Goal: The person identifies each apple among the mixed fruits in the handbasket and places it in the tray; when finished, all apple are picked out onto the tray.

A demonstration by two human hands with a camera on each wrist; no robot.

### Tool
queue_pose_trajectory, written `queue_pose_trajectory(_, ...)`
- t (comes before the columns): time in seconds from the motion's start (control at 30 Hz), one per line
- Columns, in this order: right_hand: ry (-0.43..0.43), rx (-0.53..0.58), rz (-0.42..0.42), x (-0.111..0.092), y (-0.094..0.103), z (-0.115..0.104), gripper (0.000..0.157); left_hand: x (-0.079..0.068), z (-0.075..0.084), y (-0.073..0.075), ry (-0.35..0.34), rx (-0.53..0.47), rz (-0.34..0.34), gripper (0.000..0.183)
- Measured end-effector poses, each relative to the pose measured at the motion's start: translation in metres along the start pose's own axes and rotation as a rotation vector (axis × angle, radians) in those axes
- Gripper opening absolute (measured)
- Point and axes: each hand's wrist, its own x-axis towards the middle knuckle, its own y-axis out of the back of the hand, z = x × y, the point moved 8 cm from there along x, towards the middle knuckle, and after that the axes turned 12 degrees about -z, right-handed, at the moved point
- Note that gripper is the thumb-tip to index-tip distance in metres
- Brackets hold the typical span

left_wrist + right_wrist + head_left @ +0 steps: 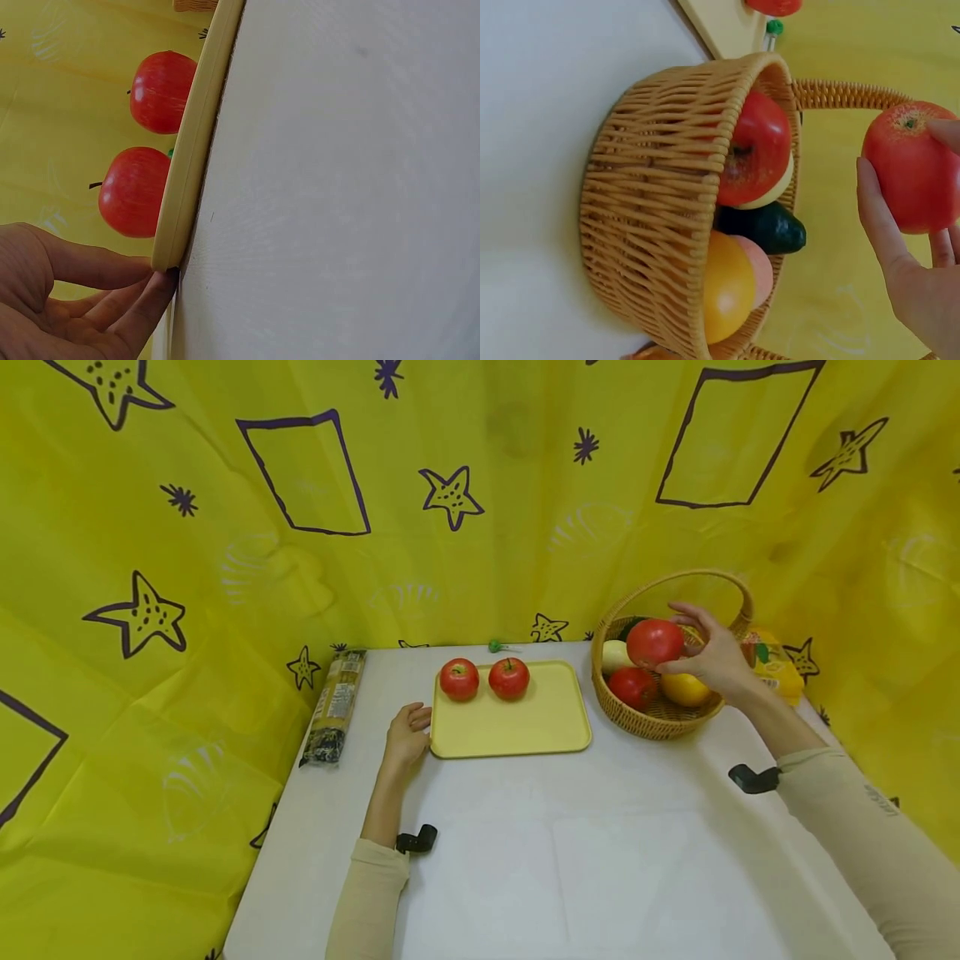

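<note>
My right hand (715, 653) holds a red apple (655, 643) above the wicker basket (651, 723), inside the arch of its handle. In the right wrist view, fingers and thumb curve round that apple (913, 169). The basket contains another red apple (759, 150), a yellow-orange fruit (729, 289), a dark green fruit or vegetable (765, 227), a pale round one and a pinkish one. My left hand (407, 737) pinches the left edge of the yellow tray (510, 727), thumb above and fingers below. Two red apples (459, 680) (509, 679) sit side by side on the tray's back left half.
A clear packet with dark contents (335, 706) lies along the table's left edge. Behind the basket at right is a yellow package (776, 668). A small green-headed item (496, 646) lies at the table's back edge, before the yellow curtain (510, 560).
</note>
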Motion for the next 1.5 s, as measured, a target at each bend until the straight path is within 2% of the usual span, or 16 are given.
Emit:
queue_pose_trajectory(0.27, 0.108, 0.153, 0.033, 0.005, -0.013, -0.004, 0.103, 0.000, -0.001, 0.000, 0.010, -0.006, -0.001, 0.084)
queue_pose_trajectory(0.4, 0.141, 0.184, 0.043, 0.006, -0.017, -0.008, 0.107, 0.000, -0.001, 0.000, 0.010, -0.003, -0.003, 0.084)
queue_pose_trajectory(0.63, 0.230, 0.274, 0.020, 0.003, -0.033, -0.022, 0.110, 0.000, 0.000, 0.000, 0.008, 0.002, 0.001, 0.084)
queue_pose_trajectory(0.9, 0.210, 0.378, 0.035, 0.003, -0.043, -0.025, 0.107, 0.001, -0.001, 0.000, 0.010, 0.005, 0.005, 0.084)
queue_pose_trajectory(1.1, 0.253, 0.555, 0.050, 0.004, -0.046, -0.025, 0.105, 0.002, -0.001, 0.001, 0.003, 0.000, 0.003, 0.084)
queue_pose_trajectory(1.37, 0.292, 0.750, 0.064, 0.009, -0.050, -0.022, 0.096, 0.000, 0.001, 0.002, 0.009, 0.000, 0.005, 0.083)
queue_pose_trajectory(1.5, 0.323, 0.807, 0.072, 0.009, -0.051, -0.023, 0.075, -0.002, 0.003, 0.000, 0.002, -0.005, -0.010, 0.083)
